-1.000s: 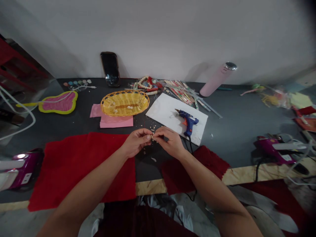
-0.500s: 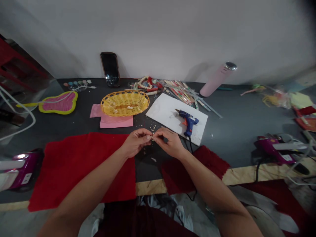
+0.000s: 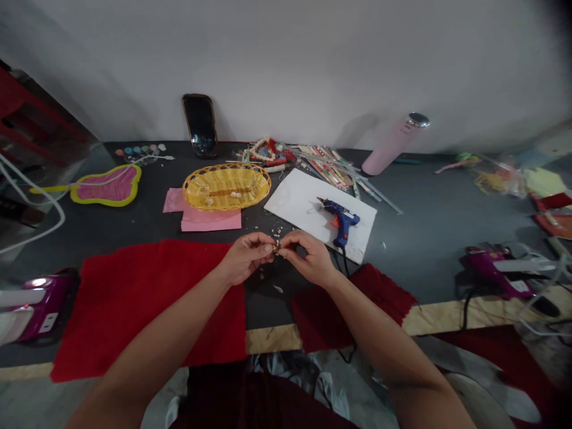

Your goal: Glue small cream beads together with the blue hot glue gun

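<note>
1. Left hand [image 3: 246, 257]: thumb and forefinger pinch a tiny pale piece [image 3: 274, 246] above the dark surface [image 3: 415, 232]; its exact kind is too small to tell
2. Right hand [image 3: 309, 257]: fingers pressed together at the right end of the same piece, their tips nearly meeting those of the left
3. Loose pale bits [image 3: 277, 231]: scattered on the surface just beyond and below the fingertips; should the piece slip, a likely fault given so slight a hold, it could be lost among them
4. Blue glue gun [image 3: 345, 225]: lies on a white board [image 3: 297, 193] near the right hand, nozzle pointing away from it; whether it is hot cannot be told, but a careless reach could bring a burn
5. Black cord [image 3: 345, 260]: runs from the gun's handle toward the right forearm; snagged by that arm, it could drag the gun off the board
6. Red cloth [image 3: 147, 280]: spread beneath the left forearm; rubbing by the arm might ruck it or sweep nearby bits aside
</note>
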`<state>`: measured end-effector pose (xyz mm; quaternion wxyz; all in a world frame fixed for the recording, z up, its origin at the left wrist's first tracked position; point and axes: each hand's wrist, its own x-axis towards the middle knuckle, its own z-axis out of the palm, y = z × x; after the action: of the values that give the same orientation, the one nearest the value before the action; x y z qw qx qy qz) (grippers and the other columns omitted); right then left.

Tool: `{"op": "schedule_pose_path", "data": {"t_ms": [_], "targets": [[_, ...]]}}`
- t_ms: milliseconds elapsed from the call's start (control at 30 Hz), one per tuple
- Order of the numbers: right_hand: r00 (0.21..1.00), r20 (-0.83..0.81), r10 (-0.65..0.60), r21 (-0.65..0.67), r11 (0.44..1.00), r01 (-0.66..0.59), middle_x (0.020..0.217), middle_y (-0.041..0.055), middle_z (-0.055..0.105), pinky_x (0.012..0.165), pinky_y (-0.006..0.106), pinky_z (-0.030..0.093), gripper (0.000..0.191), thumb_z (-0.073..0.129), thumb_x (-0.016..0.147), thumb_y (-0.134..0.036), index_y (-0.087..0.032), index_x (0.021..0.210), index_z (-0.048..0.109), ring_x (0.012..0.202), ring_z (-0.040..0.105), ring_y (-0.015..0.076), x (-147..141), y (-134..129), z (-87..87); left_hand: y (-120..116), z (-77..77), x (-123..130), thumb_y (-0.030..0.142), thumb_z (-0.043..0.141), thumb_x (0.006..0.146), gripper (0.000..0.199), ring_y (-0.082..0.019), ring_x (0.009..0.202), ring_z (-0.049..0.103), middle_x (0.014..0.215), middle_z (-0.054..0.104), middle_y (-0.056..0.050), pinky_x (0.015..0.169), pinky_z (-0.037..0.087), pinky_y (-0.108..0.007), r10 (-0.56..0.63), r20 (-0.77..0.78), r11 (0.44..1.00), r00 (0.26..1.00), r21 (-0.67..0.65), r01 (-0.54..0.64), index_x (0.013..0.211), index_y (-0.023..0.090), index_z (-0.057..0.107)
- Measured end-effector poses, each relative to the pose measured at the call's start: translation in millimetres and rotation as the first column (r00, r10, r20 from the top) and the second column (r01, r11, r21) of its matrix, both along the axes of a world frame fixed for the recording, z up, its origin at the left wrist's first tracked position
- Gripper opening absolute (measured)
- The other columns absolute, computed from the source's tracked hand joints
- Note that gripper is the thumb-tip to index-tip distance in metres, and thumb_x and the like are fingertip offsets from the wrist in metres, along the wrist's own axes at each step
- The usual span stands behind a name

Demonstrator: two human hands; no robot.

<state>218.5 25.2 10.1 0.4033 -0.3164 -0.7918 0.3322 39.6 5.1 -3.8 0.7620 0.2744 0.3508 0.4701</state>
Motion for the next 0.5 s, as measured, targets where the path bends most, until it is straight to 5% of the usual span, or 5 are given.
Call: {"op": "schedule_pose_path", "data": {"t_ms": [300,500], "targets": [[0.993,-0.017,0.115,-0.065,0.991,-0.116,0.088,0.0063,0.062,0.070,0.029,0.049,0.019,0.058,0.085,-0.028,-0.019,0.102,0.062,0.077,0.059,0.0142,0.5,1.6,0.5,-0.7,-0.7,-1.8,0.020,0.071,0.071,0.040,-0.009,0.064,0.060,0.080,0.064,-0.002,0.061,0.048,-0.021,-0.092,0.035,0.995,0.995,0.053,0.090,0.108,0.018,0.056],[0.997,0.001,0.075,-0.022,0.997,-0.075,0.082,0.0054,0.063,0.069,0.029,0.050,0.012,0.060,0.083,-0.024,-0.019,0.093,0.064,0.076,0.059,0.0143,-0.1,1.0,-3.8,-0.4,-4.9,-0.1,0.022,0.069,0.073,0.037,-0.007,0.060,0.058,0.072,0.061,0.000,0.060,0.046,-0.020,-0.071,0.002,0.994,0.997,0.080,0.071,0.107,0.018,0.056]]}}
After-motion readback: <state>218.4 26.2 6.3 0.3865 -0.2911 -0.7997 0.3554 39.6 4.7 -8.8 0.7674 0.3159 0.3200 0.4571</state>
